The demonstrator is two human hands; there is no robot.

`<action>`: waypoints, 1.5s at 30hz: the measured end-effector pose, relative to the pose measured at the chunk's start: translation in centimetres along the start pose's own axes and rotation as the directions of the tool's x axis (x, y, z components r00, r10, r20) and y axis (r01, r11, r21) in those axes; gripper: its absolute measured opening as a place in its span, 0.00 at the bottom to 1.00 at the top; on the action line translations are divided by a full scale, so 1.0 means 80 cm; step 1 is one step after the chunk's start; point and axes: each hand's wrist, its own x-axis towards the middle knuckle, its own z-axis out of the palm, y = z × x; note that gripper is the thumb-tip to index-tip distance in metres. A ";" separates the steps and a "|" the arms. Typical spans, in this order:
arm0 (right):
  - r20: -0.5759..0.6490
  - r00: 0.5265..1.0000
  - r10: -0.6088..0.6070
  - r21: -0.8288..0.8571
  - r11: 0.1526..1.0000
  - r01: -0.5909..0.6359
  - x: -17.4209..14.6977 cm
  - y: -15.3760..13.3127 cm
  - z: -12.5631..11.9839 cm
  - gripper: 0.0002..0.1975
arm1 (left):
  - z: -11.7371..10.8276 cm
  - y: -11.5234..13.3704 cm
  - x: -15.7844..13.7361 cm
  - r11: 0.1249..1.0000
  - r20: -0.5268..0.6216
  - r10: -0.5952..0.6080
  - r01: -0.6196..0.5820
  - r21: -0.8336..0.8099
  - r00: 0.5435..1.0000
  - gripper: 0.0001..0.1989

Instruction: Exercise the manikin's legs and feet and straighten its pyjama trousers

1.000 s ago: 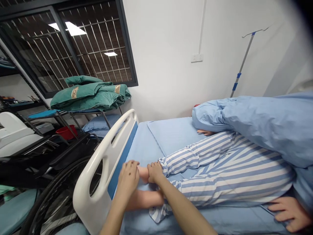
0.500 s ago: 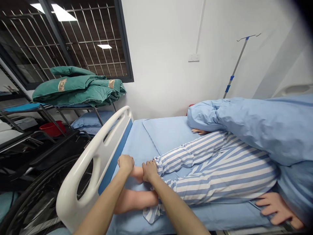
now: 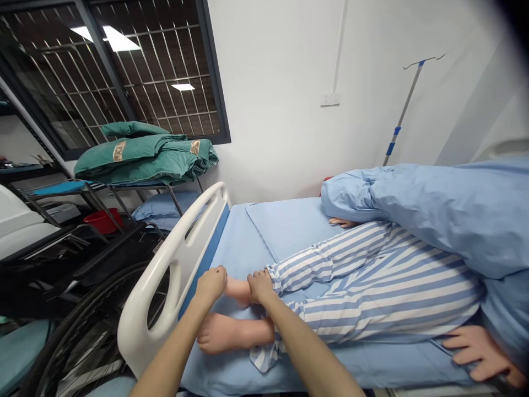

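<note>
A lying figure, which looks like a care manikin, wears blue-and-white striped trousers (image 3: pixel 372 292). My left hand (image 3: pixel 212 282) is closed around the toe end of its far foot (image 3: pixel 237 290), with the toes hidden under my fingers. Just below the trouser cuff, my right hand (image 3: pixel 260 285) is wrapped over the ankle of that same leg. Closer to me, the other bare foot (image 3: pixel 225 333) lies on the blue sheet (image 3: pixel 285 226), its toes showing between my forearms.
A white bed end board (image 3: pixel 165 286) stands left of the feet, with a wheelchair wheel (image 3: pixel 95 331) beyond it. Blue bedding (image 3: pixel 425 209) covers the upper body; a manikin hand (image 3: pixel 481 353) lies at the near edge. An IV pole (image 3: pixel 403 110) rises behind.
The view has shifted slightly, so the scene sits further right. The near foot's toes have come out from behind my left forearm. Both hands keep their hold on the far foot and ankle.
</note>
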 end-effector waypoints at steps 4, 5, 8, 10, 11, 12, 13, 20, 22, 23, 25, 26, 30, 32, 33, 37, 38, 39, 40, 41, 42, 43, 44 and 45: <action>-0.014 1.000 0.009 0.031 0.999 -0.008 0.000 0.001 0.003 0.26 | 0.001 -0.008 -0.008 0.998 -0.025 0.029 -0.028 0.062 0.999 0.18; -0.010 1.000 0.007 0.033 0.999 -0.007 0.000 0.001 0.002 0.27 | 0.000 -0.009 -0.007 0.997 -0.019 0.030 -0.028 0.068 0.999 0.17; -0.011 1.000 -0.006 0.028 1.000 0.006 -0.003 0.001 -0.001 0.29 | -0.003 -0.009 0.002 0.998 0.009 0.008 -0.009 0.067 1.000 0.18; -0.011 1.000 -0.009 0.025 1.000 0.009 -0.005 0.000 -0.004 0.28 | -0.006 -0.008 0.011 0.998 0.034 -0.017 0.015 0.061 0.999 0.19; -0.012 1.000 -0.006 0.024 1.000 0.007 -0.005 0.000 -0.005 0.28 | -0.007 -0.007 0.016 0.998 0.047 -0.034 0.032 0.059 0.998 0.19; -0.012 1.000 -0.003 0.024 1.000 0.004 -0.006 -0.001 -0.006 0.28 | -0.008 -0.005 0.021 0.997 0.060 -0.053 0.049 0.059 0.997 0.19; -0.012 1.000 0.001 0.024 1.000 -0.001 -0.007 -0.001 -0.007 0.27 | -0.009 -0.003 0.026 0.996 0.073 -0.071 0.066 0.061 0.995 0.19; -0.019 1.000 0.004 0.025 1.000 -0.003 -0.007 -0.001 -0.005 0.27 | -0.007 0.025 0.050 0.989 0.157 -0.134 0.122 0.085 0.979 0.18; -0.014 1.000 0.007 0.028 1.000 -0.007 -0.007 -0.001 -0.004 0.27 | -0.005 0.032 0.052 0.987 0.165 -0.146 0.132 0.089 0.976 0.19; -0.012 1.000 0.007 0.030 1.000 -0.007 -0.007 -0.001 -0.004 0.27 | -0.003 0.035 0.052 0.987 0.164 -0.144 0.130 0.091 0.976 0.20; -0.009 1.000 0.009 0.032 0.999 -0.008 -0.007 -0.001 -0.005 0.27 | 0.003 0.040 0.052 0.989 0.156 -0.125 0.110 0.100 0.980 0.19; -0.010 1.000 0.010 0.032 0.999 -0.010 -0.008 -0.001 -0.006 0.26 | 0.006 0.042 0.051 0.990 0.148 -0.110 0.095 0.105 0.983 0.18; -0.016 1.000 0.015 0.028 0.999 -0.014 -0.010 -0.002 -0.008 0.26 | 0.020 0.046 0.045 0.992 0.097 -0.041 0.029 0.122 0.994 0.16; -0.015 1.000 0.011 0.029 1.000 -0.010 -0.010 -0.001 -0.007 0.27 | 0.024 0.045 0.040 0.992 0.064 0.001 -0.009 0.127 0.998 0.16; -0.019 1.000 0.008 0.032 0.999 -0.007 -0.009 -0.001 -0.006 0.27 | 0.025 0.045 0.037 0.991 0.048 0.021 -0.027 0.130 0.999 0.16; -0.040 0.999 0.001 0.038 0.999 0.001 -0.008 0.000 -0.002 0.28 | 0.024 0.044 0.016 0.983 -0.026 0.075 -0.069 0.170 0.997 0.17; -0.041 0.999 0.002 0.038 0.999 0.000 -0.008 0.000 -0.002 0.27 | 0.024 0.045 0.009 0.979 -0.072 0.083 -0.068 0.193 0.994 0.18; -0.042 0.999 0.004 0.038 0.999 -0.002 -0.008 0.000 -0.002 0.27 | 0.025 0.045 0.002 0.976 -0.126 0.091 -0.063 0.210 0.988 0.18; -0.044 0.999 0.008 0.038 0.999 -0.006 -0.008 0.000 -0.002 0.26 | 0.025 0.045 -0.005 0.975 -0.178 0.099 -0.060 0.215 0.979 0.18; -0.048 0.999 0.011 0.038 0.999 -0.010 -0.009 0.000 -0.002 0.26 | 0.026 0.045 -0.010 0.977 -0.220 0.105 -0.059 0.207 0.970 0.17; -0.055 0.998 0.013 0.039 0.999 -0.011 -0.009 0.000 -0.003 0.25 | 0.027 0.045 -0.015 0.980 -0.246 0.108 -0.062 0.188 0.963 0.17; -0.061 0.998 0.012 0.040 0.999 -0.010 -0.010 0.000 -0.003 0.25 | 0.028 0.044 -0.018 0.984 -0.253 0.107 -0.066 0.164 0.962 0.17; -0.065 0.998 0.008 0.041 0.999 -0.006 -0.010 0.000 -0.003 0.25 | 0.028 0.043 -0.020 0.986 -0.254 0.103 -0.066 0.150 0.962 0.17; -0.067 0.998 0.004 0.040 0.999 -0.002 -0.010 0.000 -0.002 0.25 | 0.028 0.042 -0.021 0.987 -0.256 0.097 -0.059 0.149 0.962 0.17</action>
